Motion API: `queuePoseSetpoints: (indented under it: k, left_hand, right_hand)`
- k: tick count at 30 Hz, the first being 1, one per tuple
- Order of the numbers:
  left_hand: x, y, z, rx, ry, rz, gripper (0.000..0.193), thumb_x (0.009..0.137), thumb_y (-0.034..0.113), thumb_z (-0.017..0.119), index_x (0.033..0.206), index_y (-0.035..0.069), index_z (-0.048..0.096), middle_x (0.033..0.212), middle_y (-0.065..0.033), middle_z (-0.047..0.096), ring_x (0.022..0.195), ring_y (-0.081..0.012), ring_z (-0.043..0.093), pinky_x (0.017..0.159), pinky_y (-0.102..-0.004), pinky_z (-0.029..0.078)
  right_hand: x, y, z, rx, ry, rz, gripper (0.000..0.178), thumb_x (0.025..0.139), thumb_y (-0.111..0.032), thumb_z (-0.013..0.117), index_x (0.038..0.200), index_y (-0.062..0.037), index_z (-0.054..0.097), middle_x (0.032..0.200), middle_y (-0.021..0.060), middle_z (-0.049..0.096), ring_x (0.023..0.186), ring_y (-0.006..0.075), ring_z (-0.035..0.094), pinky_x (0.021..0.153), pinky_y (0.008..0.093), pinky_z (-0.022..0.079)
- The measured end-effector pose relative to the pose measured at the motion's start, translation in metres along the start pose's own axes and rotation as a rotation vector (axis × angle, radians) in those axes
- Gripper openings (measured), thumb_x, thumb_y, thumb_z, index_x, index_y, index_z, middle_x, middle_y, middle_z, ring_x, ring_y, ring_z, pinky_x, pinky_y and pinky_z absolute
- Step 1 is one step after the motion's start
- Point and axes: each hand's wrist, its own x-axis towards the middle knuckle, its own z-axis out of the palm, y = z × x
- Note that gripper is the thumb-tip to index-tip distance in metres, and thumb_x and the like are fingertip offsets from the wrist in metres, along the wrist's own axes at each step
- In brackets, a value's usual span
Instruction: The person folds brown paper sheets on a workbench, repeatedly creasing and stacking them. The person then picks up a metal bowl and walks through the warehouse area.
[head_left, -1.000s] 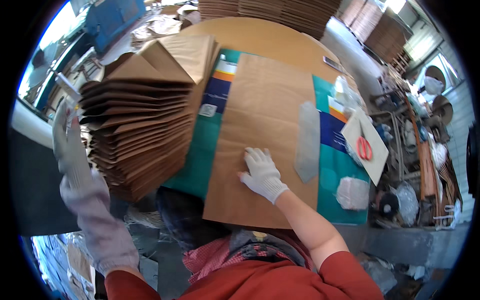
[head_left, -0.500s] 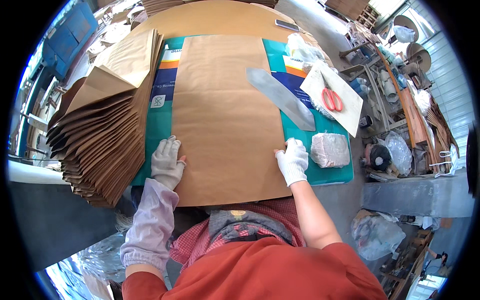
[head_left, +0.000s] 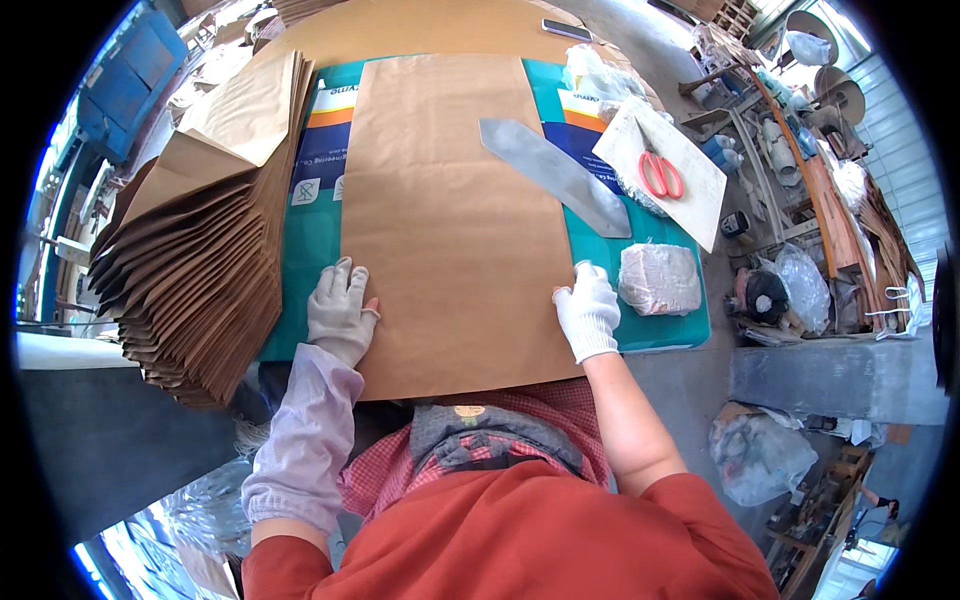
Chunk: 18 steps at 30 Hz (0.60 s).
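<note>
Along flat brown paper [head_left: 450, 228] | white-gloved left hand [head_left: 340, 312], right hand [head_left: 588, 312] | fingers clamped? can't tell | yank could skid pointed grey plate [head_left: 556, 178]

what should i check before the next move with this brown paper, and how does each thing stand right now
1. Left hand at the paper's lower left edge: ok.
2. Right hand at the lower right edge: ok.
3. Brown paper free of other things: not ok, the grey pointed plate lies across its right edge.
4. Scissors off the paper: ok, they lie on the white board.
5. Folded brown stack apart from the paper: ok, to its left.
6. Paper a single layer: cannot tell.
</note>
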Motion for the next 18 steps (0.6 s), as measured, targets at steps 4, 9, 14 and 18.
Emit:
queuePoseSetpoints:
  k: [4,9,14,18]
  left_hand:
    - [0.003,0.003,-0.003,-0.034,-0.014,-0.008,0.054,0.072,0.020,0.074,0.121,0.004,0.057,0.133,-0.0145,0.052,0.120,-0.0329,0.048,0.097,-0.0426,0.043]
    - [0.003,0.002,0.000,0.019,0.043,0.028,0.053,0.072,0.023,0.074,0.118,0.004,0.058,0.131,-0.0132,0.053,0.118,-0.0306,0.049,0.094,-0.0401,0.046]
    - [0.003,0.002,-0.003,-0.006,0.078,0.050,0.049,0.070,0.019,0.074,0.114,0.003,0.060,0.128,-0.0137,0.055,0.116,-0.0301,0.051,0.091,-0.0386,0.048]
    - [-0.001,-0.013,0.004,-0.200,0.068,0.118,0.047,0.069,0.009,0.071,0.115,0.005,0.060,0.130,-0.0126,0.056,0.120,-0.0318,0.050,0.097,-0.0407,0.045]
  right_hand:
    - [0.007,0.007,-0.002,0.050,-0.013,0.034,0.038,0.076,-0.031,0.074,0.105,-0.0084,0.062,0.110,0.0139,0.061,0.096,0.0309,0.064,0.079,0.0412,0.053]
    - [0.007,0.009,-0.001,0.015,-0.014,0.025,0.035,0.076,-0.030,0.074,0.101,-0.0088,0.062,0.103,0.0131,0.063,0.090,0.0317,0.066,0.077,0.0416,0.054]
    - [0.009,0.008,-0.007,0.031,-0.011,0.008,0.031,0.079,-0.027,0.073,0.103,-0.0101,0.065,0.104,0.0122,0.064,0.084,0.0314,0.067,0.074,0.0420,0.054]
    - [0.027,0.048,0.022,0.821,-0.146,-0.225,0.029,0.086,-0.014,0.066,0.113,-0.0050,0.064,0.107,0.0141,0.066,0.085,0.0300,0.066,0.080,0.0383,0.053]
